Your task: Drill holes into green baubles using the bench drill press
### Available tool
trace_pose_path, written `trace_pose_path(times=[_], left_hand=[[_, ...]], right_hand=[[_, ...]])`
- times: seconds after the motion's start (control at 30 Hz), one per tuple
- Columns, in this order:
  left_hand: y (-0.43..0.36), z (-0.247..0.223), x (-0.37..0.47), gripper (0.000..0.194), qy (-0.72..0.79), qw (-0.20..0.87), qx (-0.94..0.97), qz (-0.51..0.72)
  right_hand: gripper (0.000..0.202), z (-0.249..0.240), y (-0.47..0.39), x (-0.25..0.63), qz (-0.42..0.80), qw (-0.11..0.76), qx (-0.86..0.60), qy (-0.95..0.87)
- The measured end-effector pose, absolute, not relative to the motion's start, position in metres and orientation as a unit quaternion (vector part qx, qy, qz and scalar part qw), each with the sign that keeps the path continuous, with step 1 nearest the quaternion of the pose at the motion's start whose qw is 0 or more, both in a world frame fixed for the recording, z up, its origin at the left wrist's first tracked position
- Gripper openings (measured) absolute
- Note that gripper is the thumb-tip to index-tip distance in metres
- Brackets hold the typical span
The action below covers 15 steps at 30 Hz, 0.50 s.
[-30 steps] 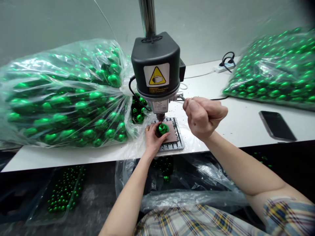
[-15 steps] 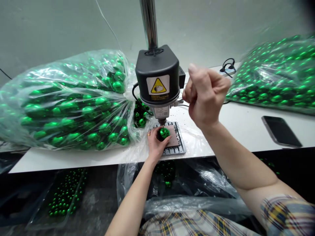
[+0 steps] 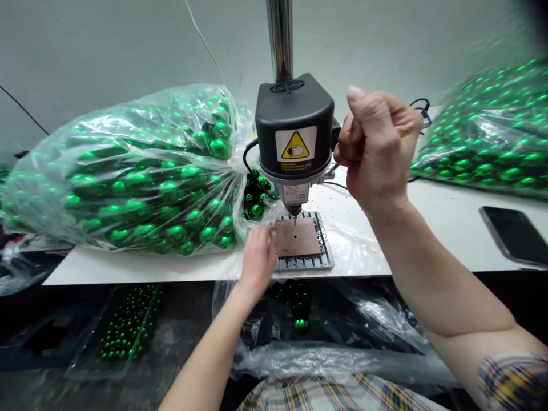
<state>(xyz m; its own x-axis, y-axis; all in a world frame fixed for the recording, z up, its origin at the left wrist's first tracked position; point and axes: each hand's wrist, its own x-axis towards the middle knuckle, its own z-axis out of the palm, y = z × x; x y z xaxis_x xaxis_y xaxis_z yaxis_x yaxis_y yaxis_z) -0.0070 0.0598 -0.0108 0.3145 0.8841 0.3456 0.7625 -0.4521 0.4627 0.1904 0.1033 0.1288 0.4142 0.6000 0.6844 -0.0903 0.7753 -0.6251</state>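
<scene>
A black drill press (image 3: pixel 295 125) with a warning label stands at the middle of the table. Its thin bit points down above a pinkish-brown board (image 3: pixel 302 245) with a small dark hole, on a slotted grey base plate (image 3: pixel 327 257). My left hand (image 3: pixel 258 257) is at the board's left edge, its fingers smeared by motion; no ball shows in it. My right hand (image 3: pixel 379 151) is a closed fist beside the press head, where a metal drill press lever (image 3: pixel 330 172) runs toward it. The fist hides the lever's end. Dark shavings dot the base plate.
A clear bag of shiny green balls (image 3: pixel 141 182) lies left, and another full bag (image 3: pixel 492 137) right. A phone (image 3: pixel 514 234) rests near the right front edge. Below the table are a clear bin of green balls (image 3: pixel 128 325) and an open plastic bag (image 3: pixel 363 325).
My left hand has moved left off the middle of the board, and the green ball it held under the bit is gone from there. My right fist stays beside the press. The view has shifted slightly.
</scene>
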Motion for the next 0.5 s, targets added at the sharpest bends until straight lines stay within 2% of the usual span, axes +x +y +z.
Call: trace_pose_path(times=[0.1, 0.17, 0.23, 0.5], left_hand=[[0.125, -0.003, -0.002, 0.035, 0.619, 0.024, 0.764, 0.183], [0.157, -0.004, 0.004, 0.037, 0.658, 0.041, 0.748, 0.077], [0.174, -0.008, 0.006, 0.037, 0.669, 0.058, 0.740, 0.037], [0.185, -0.022, -0.010, 0.046, 0.624, 0.096, 0.770, 0.096]], right_hand=[[0.049, 0.128, 0.105, 0.191, 0.213, 0.805, -0.247, -0.495], [0.050, 0.127, 0.105, 0.191, 0.210, 0.803, -0.253, -0.498], [0.051, 0.127, 0.105, 0.191, 0.208, 0.797, -0.263, -0.502], [0.051, 0.126, 0.107, 0.191, 0.194, 0.794, -0.261, -0.513]])
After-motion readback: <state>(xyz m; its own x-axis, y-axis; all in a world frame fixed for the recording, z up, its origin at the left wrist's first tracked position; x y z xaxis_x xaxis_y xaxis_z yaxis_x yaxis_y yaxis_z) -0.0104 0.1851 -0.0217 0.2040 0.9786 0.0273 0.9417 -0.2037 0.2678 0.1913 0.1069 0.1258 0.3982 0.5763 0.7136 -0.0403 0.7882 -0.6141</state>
